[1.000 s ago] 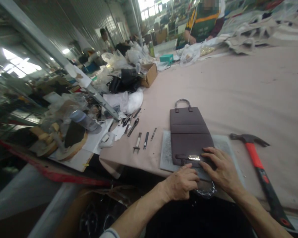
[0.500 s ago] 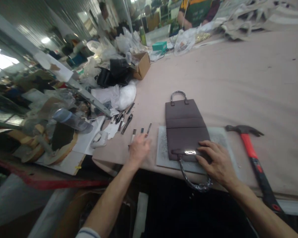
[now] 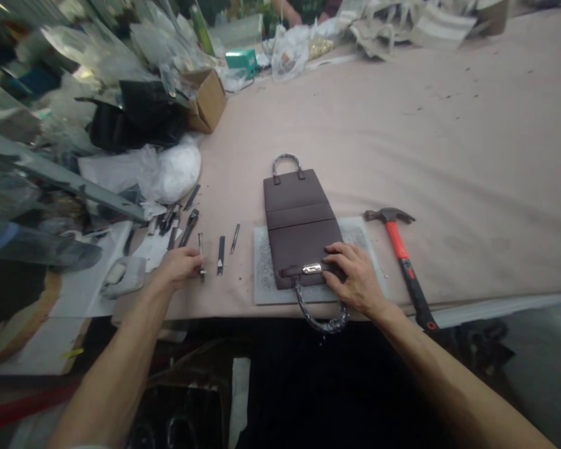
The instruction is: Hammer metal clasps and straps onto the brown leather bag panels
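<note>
The dark brown bag (image 3: 299, 218) lies across a pale slab (image 3: 264, 268) at the near side of the worktop (image 3: 449, 143), its wrapped near handle (image 3: 325, 325) drooping over the edge. The hammer (image 3: 395, 237) is to the right, well apart from the slab, its grip reaching the near edge. The widest room lies far and right of the bag; on the left, a flat dark tool (image 3: 221, 252) and a thin rod (image 3: 235, 239) occupy the strip between slab and left hand (image 3: 180, 268).

The left fingers are drawn narrow, pinching a slim metal tool (image 3: 201, 246), part of which they cover. The right hand (image 3: 355, 277) rests on the bag's near right corner, its fingers apart beside the metal clasp (image 3: 311, 269), hiding that corner. A clear bottle (image 3: 42, 243) is blurred and cut off at the left; at the far edge only part of another person's arm (image 3: 287, 11) shows.

Cloth-like, faintly creased and specked, the covering carries a cardboard box (image 3: 210, 103) and a teal box (image 3: 242, 60) at far left.
</note>
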A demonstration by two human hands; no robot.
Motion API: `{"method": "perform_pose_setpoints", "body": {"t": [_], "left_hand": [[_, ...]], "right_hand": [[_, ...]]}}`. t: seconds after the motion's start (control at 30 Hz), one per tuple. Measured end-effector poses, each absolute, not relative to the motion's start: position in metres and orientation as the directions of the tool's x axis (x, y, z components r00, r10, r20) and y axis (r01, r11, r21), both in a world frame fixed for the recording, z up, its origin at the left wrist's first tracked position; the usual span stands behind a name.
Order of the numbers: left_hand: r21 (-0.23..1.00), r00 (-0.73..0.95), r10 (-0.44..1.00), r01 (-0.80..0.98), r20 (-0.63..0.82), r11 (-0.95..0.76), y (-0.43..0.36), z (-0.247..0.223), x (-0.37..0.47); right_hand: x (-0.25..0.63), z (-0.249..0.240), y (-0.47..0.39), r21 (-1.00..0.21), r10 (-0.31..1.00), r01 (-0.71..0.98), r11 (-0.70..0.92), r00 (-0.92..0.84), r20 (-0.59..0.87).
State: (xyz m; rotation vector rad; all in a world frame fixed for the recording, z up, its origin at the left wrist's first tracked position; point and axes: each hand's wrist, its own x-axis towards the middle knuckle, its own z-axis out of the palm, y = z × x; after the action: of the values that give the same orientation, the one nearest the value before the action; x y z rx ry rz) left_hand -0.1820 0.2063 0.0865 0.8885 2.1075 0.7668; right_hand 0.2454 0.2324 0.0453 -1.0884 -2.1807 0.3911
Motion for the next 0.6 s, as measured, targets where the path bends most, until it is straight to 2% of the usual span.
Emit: {"method": "perform_pose_setpoints", "body": {"t": [0.07,0.13,0.2,0.3,0.6], "left_hand": [[0.915,-0.470,0.827,0.089,-0.310,0.394,0.198,0.090,-0.167],[0.985,-0.468,0.869,-0.016,-0.157,0.169,0.191,0.090,-0.143],[0.997,-0.469,0.883,0.065,0.004,0.030,0.184,0.086,-0.113],[0.964,-0.412,0.894,0.256,0.178,-0.074,0.177,0.075,-0.070],[0.903,-0.299,0.897,0.380,0.324,-0.200,0.158,0.044,-0.041]], "right_hand": [[0.245,0.046,0.232,-0.524,0.794,0.597,0.608,-0.435,0.425],[0.244,0.046,0.233,-0.519,0.794,0.602,0.607,-0.438,0.422],[0.244,0.046,0.233,-0.515,0.793,0.604,0.608,-0.440,0.421],[0.244,0.046,0.233,-0.513,0.789,0.599,0.614,-0.443,0.426],[0.243,0.047,0.232,-0.516,0.800,0.612,0.599,-0.437,0.411]]}}
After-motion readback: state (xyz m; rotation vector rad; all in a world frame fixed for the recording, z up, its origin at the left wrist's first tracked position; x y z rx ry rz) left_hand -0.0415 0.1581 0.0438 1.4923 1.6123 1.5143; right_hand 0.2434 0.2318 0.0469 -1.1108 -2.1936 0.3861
